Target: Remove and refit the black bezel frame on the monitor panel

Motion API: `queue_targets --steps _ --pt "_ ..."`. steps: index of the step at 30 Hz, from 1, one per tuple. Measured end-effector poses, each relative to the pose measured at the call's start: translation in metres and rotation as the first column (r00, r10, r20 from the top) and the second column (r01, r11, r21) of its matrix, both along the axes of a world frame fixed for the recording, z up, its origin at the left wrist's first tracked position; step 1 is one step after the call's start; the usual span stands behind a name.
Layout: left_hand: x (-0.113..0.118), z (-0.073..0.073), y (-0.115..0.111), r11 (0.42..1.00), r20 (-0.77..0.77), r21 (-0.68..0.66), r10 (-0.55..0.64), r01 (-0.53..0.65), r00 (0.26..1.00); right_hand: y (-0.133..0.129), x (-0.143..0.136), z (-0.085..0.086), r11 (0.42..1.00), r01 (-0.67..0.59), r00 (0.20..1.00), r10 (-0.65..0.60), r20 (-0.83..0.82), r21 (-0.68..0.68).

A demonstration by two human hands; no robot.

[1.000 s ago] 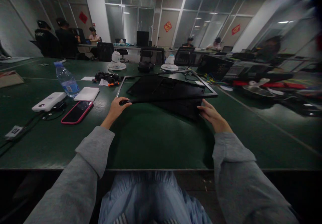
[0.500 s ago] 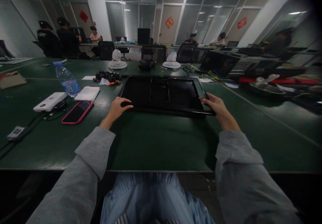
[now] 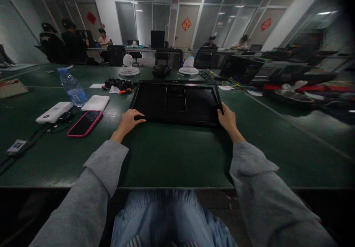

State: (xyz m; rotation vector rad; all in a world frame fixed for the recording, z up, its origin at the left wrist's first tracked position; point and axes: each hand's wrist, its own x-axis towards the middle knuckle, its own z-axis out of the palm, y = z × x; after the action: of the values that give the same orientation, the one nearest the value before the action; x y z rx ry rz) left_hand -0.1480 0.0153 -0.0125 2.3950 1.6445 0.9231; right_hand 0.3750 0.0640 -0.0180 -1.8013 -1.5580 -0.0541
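Note:
On the green table [image 3: 172, 154] in front of me lies a black rectangular frame [image 3: 219, 98] over a shallow black panel [image 3: 151, 98], which looks like a monitor's back cover. A rectangular recess [image 3: 175, 101] sits in the panel's middle. My left hand [image 3: 128, 123] grips the frame at its near left corner, with thumb and fingers curled around the edge. At the near right corner, my right hand [image 3: 227, 118] is closed on the side of the frame. The fingertips under the edges are hidden.
To the left are a pink-edged phone [image 3: 85, 123], a white power bank [image 3: 54, 112], a white pad [image 3: 95, 103] and a water bottle [image 3: 72, 88]. Beyond the panel stand two small white fans [image 3: 129, 70]. Cables and a metal-looking pan [image 3: 295, 93] lie right. Several people work behind.
My right hand has moved left, bringing the frame's right end in, where it stuck out past the panel before. Frame and panel edges now line up. My left hand has barely moved.

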Motion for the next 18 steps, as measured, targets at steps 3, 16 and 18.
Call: queue_targets --steps 3,16,18 --pt "0.000 -0.002 0.002 0.999 0.013 0.028 -0.035 0.035 0.999 0.000 0.003 -0.003 1.000 0.014 1.000 -0.014 0.005 -0.020" --pt "-0.005 -0.009 0.019 0.942 0.373 -0.175 0.334 -0.287 0.866 -0.003 0.012 -0.001 0.997 0.045 0.994 -0.051 -0.100 -0.063" --pt "-0.004 -0.006 0.019 0.934 0.417 -0.211 0.352 -0.287 0.838 -0.002 0.015 -0.003 0.998 -0.002 0.992 -0.006 -0.122 -0.063"
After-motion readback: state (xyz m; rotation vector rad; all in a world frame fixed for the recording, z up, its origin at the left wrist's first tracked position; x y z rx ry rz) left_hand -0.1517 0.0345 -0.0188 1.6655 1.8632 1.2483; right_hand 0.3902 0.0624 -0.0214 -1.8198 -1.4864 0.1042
